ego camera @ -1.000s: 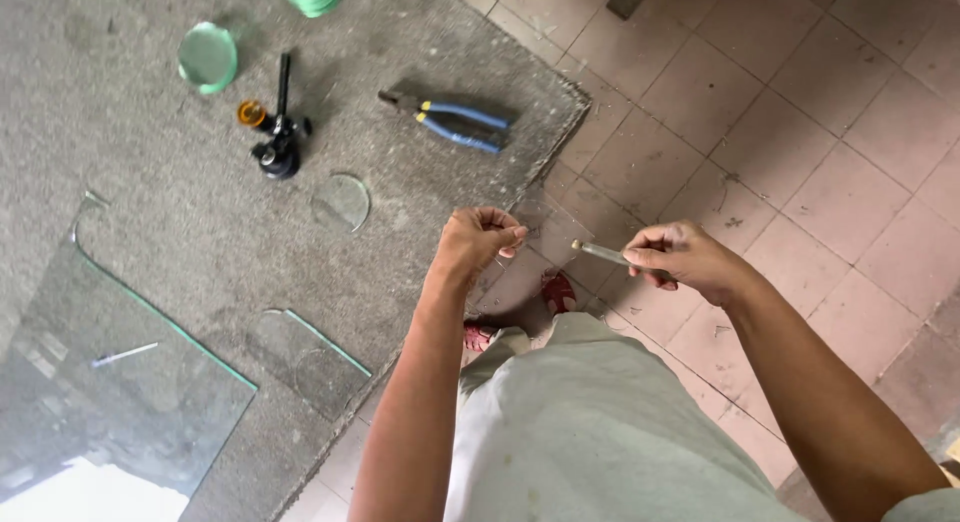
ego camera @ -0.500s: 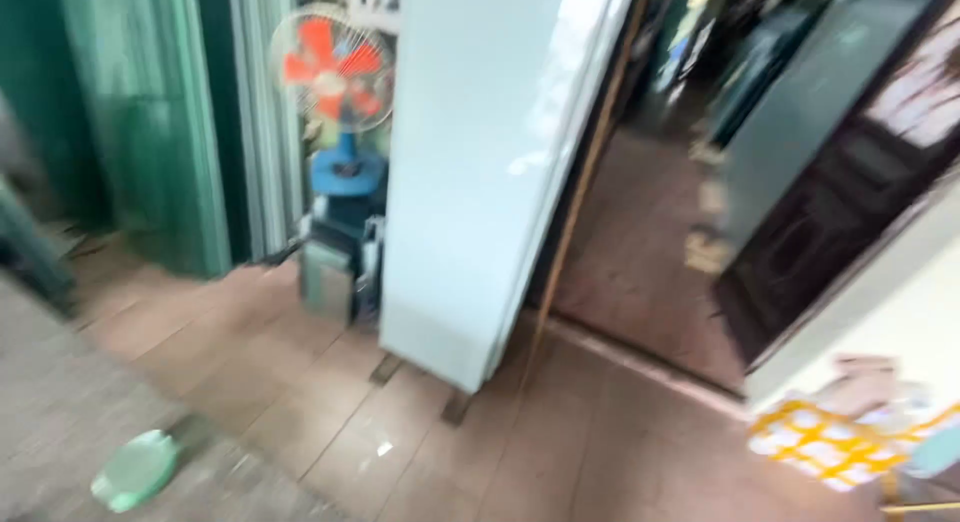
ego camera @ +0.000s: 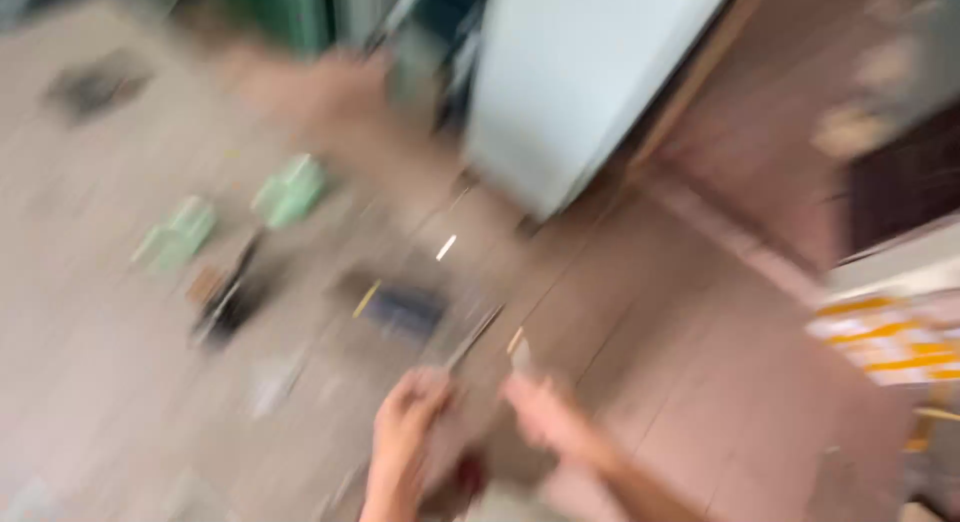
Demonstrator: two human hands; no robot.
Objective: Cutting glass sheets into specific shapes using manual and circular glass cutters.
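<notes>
Heavily blurred, whole view smeared by motion. Down at six o'clock, left hand [ego camera: 408,422] curled into a loose fist, fingers folded in; whether anything sits inside that grip, cannot tell. Just beside it toward three o'clock, right hand [ego camera: 545,414] pinching a small pale sliver, perhaps glass or metal [ego camera: 520,357], poking up toward twelve o'clock from the fingertips. Grip closed on it, by the look of things, though too blurred to be sure of the material. Judged as light, stiff, thin-edged and likely brittle or sharp; best taken by the flat faces near the lower end, never across the edge.

Off at ten o'clock from the hands, on the grey concrete worktop [ego camera: 90,382], a dark blue-handled plier-like tool [ego camera: 405,310] lying flat, well apart from both hands. Further toward nine o'clock, a dark stubby tool with an orange-brown part [ego camera: 225,300]. Beyond, two pale green round glass pieces [ego camera: 290,190] and [ego camera: 178,234], near each other.

Up at one o'clock, a large white upright panel [ego camera: 580,82] leaning over brown floor tiles [ego camera: 700,332]. Far at three o'clock, a white and yellow striped patch [ego camera: 885,347], too smeared to identify.
</notes>
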